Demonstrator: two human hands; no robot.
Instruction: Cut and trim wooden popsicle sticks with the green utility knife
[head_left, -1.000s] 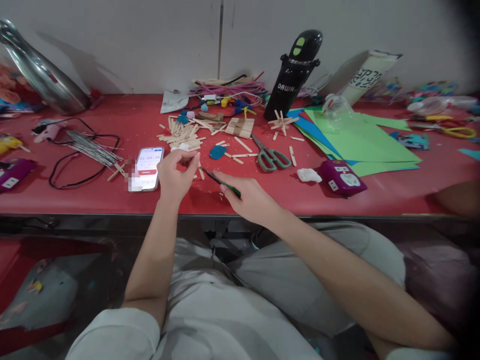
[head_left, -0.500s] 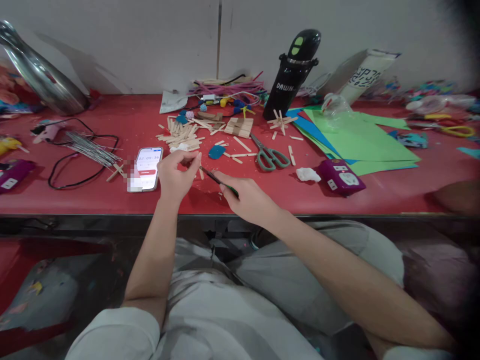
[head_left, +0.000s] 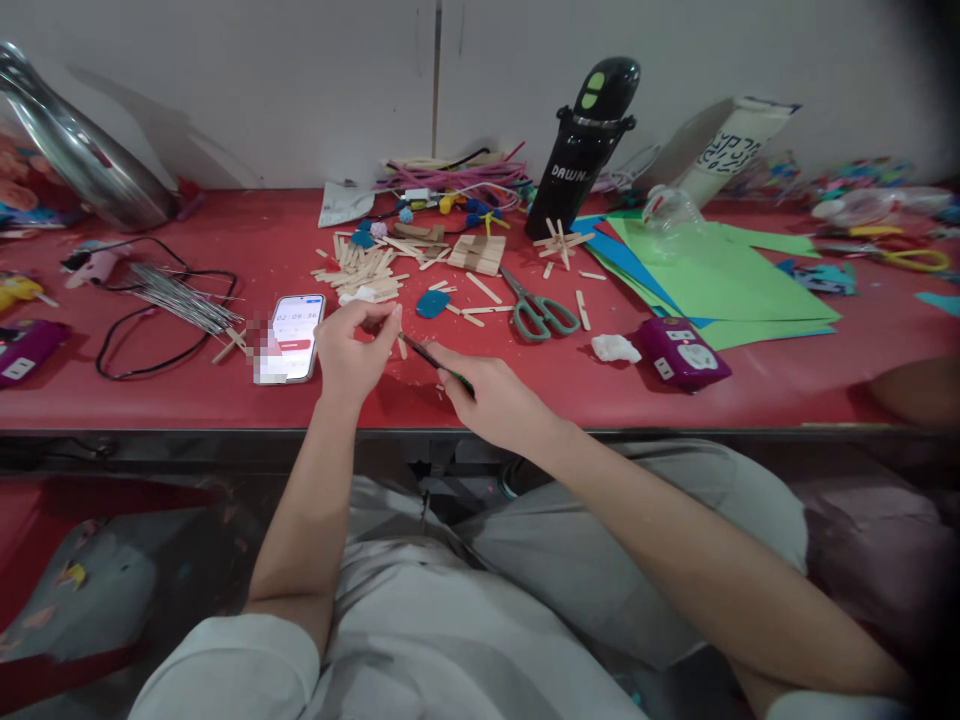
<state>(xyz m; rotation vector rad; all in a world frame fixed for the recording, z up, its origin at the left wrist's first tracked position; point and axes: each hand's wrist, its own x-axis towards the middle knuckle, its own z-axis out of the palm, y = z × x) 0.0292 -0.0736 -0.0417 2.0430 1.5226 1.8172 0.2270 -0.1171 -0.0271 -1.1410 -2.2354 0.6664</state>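
My left hand [head_left: 350, 347] is pinched shut on a small pale craft stick piece [head_left: 395, 318] above the red table [head_left: 225, 390]. My right hand [head_left: 491, 398] is closed round a thin dark tool with a green handle [head_left: 435, 362], whose tip points at the stick between my left fingers. A phone [head_left: 291, 323] with a lit timer screen lies just left of my left hand. A heap of wooden craft sticks [head_left: 367, 272] lies behind my hands, and a blue felt shape [head_left: 433, 303] sits close by.
Grey-handled scissors [head_left: 536, 308], a black bottle [head_left: 583, 150], green and blue paper sheets [head_left: 712, 280], a purple device [head_left: 682, 353] and white wad [head_left: 615, 348] lie to the right. Black cable and metal wires [head_left: 176, 300] lie left. Another person's hand [head_left: 919, 390] shows at right edge.
Hardly anything differs. My right hand with the tool has shifted very slightly toward my left hand; the left hand holds its pinch in place.
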